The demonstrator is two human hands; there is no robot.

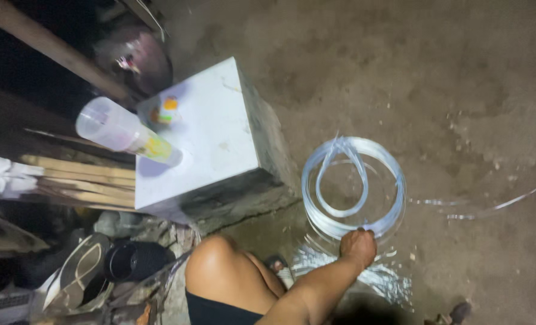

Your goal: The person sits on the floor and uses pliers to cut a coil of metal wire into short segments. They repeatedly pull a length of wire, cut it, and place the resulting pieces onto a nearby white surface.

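one of the hands grips a wire coil (other hand unseen) on dirt.

One head-worn camera, looking steeply down at a dirt floor.

The only view comes from the person's head and faces almost straight down, so the bent knee fills the bottom edge close to the lens and a forearm runs out from there to the right hand, which sits low and right of centre. The coil of clear strip lies near mid-frame at about arm's reach. The white block stands up and to the left, a little farther off. The left edge falls into dark clutter, probably stacked wood and footwear, too dim to read. No second view exists to overlap with.
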